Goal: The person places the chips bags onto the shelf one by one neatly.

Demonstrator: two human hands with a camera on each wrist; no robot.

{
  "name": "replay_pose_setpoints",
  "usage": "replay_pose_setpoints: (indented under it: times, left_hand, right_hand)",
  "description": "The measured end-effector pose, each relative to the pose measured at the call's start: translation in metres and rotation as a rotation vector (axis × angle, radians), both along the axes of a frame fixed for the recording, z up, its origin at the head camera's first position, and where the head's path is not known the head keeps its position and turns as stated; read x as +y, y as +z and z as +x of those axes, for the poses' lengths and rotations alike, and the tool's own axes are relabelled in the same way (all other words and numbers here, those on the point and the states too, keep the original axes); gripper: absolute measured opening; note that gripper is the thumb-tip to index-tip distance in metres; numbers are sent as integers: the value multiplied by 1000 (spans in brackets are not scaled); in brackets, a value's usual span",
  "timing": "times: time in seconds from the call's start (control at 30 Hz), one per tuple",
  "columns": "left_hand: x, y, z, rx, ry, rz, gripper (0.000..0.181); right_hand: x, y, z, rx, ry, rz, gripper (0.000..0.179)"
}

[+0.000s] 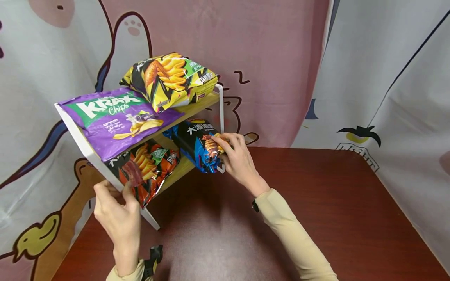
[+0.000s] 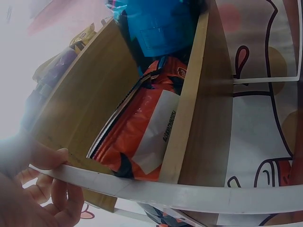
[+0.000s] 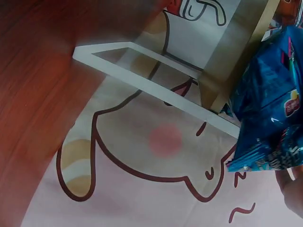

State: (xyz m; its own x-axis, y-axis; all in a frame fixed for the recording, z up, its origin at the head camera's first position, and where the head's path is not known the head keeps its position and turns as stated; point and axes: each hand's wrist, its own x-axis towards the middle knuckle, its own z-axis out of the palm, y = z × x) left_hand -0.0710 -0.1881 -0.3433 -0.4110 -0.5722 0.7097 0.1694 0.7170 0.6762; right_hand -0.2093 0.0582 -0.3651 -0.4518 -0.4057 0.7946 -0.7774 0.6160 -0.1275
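Note:
A small two-tier rack with wooden boards [image 1: 181, 171] and a white metal frame [image 1: 79, 138] stands tilted in the head view. My left hand [image 1: 117, 212] grips the frame's near side; in the left wrist view, thumb and curled fingers meet around the white bar [image 2: 123, 189]. At the far end of the lower tier, my right hand [image 1: 240, 162] holds the end of a blue and black chip bag [image 1: 193, 140]. In the right wrist view this blue bag [image 3: 270, 94] hides most of the fingers. Beside it on that tier lies an orange and black chip bag [image 1: 151, 166].
Up on the top tier, a purple Krax chip bag [image 1: 105, 132] lies flat, with a yellow and black chip bag [image 1: 172, 80] overlapping it. Below is a reddish-brown table [image 1: 316, 203]. A cartoon-printed curtain [image 1: 274, 58] hangs behind the rack.

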Motion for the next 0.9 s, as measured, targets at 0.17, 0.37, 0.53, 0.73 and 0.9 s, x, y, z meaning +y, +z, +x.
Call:
replay_pose_setpoints:
  times: [0.17, 0.37, 0.53, 0.73, 0.9]
  left_hand:
    - [1, 0, 0, -1, 5, -2, 20]
    - [1, -1, 0, -9, 12, 2, 21]
    - [1, -1, 0, -11, 6, 6, 20]
    - [1, -2, -1, -9, 7, 8, 21]
    - [0, -2, 0, -10, 12, 4, 21]
  right_hand:
    - [2, -2, 0, 10, -27, -1, 48]
    - [0, -4, 2, 48, -90, 49, 39]
    - [-10, 1, 0, 65, -116, 72, 33]
    - [-24, 7, -7, 77, -153, 88, 31]
    - [-34, 11, -13, 86, -160, 121, 30]
